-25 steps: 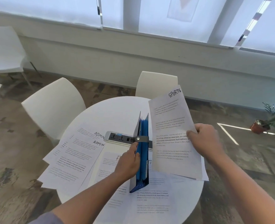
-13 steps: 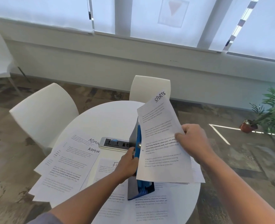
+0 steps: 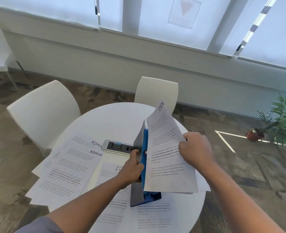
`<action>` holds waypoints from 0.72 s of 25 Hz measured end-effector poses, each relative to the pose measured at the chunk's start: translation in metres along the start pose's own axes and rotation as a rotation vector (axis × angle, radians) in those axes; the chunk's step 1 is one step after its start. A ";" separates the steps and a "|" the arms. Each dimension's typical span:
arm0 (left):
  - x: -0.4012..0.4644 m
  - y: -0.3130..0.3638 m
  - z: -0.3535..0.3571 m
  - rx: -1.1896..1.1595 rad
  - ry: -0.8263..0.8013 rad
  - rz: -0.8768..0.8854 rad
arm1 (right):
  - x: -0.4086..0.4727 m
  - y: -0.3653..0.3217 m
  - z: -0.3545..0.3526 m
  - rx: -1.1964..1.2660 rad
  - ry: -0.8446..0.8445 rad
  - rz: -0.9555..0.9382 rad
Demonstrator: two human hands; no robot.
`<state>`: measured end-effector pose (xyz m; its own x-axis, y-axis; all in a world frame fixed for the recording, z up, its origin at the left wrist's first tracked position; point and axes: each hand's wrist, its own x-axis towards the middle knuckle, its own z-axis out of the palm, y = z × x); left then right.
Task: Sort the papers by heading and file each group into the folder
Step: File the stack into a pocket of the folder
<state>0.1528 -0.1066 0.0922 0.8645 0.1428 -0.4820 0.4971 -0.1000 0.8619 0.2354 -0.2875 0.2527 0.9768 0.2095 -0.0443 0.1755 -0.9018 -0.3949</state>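
Risk: I am thinking the sports sheets (image 3: 168,158) could be catching on the folder's (image 3: 141,165) blue dividers and buckling, since they are hanging at a slant beside the opening (not yet lined up with a slot).
Second risk: I am propping the folder upright on its edge, so a sideways push from the sheets could be tipping it over.
Left hand (image 3: 132,169): I am gripping the folder's grey cover, fingers curled around it.
Right hand (image 3: 195,148): I am pinching the sheets at their right edge, thumb on top.
Sheets: hanging touching the folder's right side, above the surface (image 3: 108,121).
Waiting: admin sheets (image 3: 71,163) are lying on the left, well apart.
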 end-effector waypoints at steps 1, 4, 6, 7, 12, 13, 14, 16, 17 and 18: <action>-0.001 0.001 0.001 0.047 0.006 0.035 | -0.002 -0.003 0.002 -0.024 -0.003 -0.006; -0.005 0.004 0.002 0.216 0.005 0.129 | -0.003 -0.008 0.008 -0.098 -0.033 -0.012; -0.006 0.006 0.002 0.280 -0.015 0.162 | -0.002 -0.012 0.012 -0.132 -0.040 -0.011; -0.006 0.006 0.003 0.301 -0.018 0.165 | -0.001 -0.014 0.014 -0.138 -0.040 -0.007; -0.007 0.010 -0.001 0.352 -0.017 0.171 | 0.000 -0.025 0.024 -0.132 -0.066 -0.009; -0.007 0.012 -0.001 0.371 -0.014 0.180 | -0.001 -0.026 0.023 -0.127 -0.065 -0.014; -0.007 0.014 -0.001 0.399 -0.011 0.185 | -0.001 -0.027 0.022 -0.123 -0.056 -0.019; -0.006 0.016 -0.002 0.478 -0.011 0.196 | -0.003 -0.028 0.018 -0.130 -0.039 -0.029; -0.004 0.016 -0.002 0.513 -0.025 0.201 | -0.005 -0.029 0.017 -0.141 -0.039 -0.031; -0.003 0.016 -0.002 0.543 -0.040 0.200 | -0.007 -0.030 0.017 -0.154 -0.046 -0.032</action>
<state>0.1577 -0.1065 0.1076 0.9426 0.0330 -0.3323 0.2815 -0.6136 0.7378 0.2217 -0.2557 0.2493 0.9644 0.2527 -0.0778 0.2262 -0.9409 -0.2519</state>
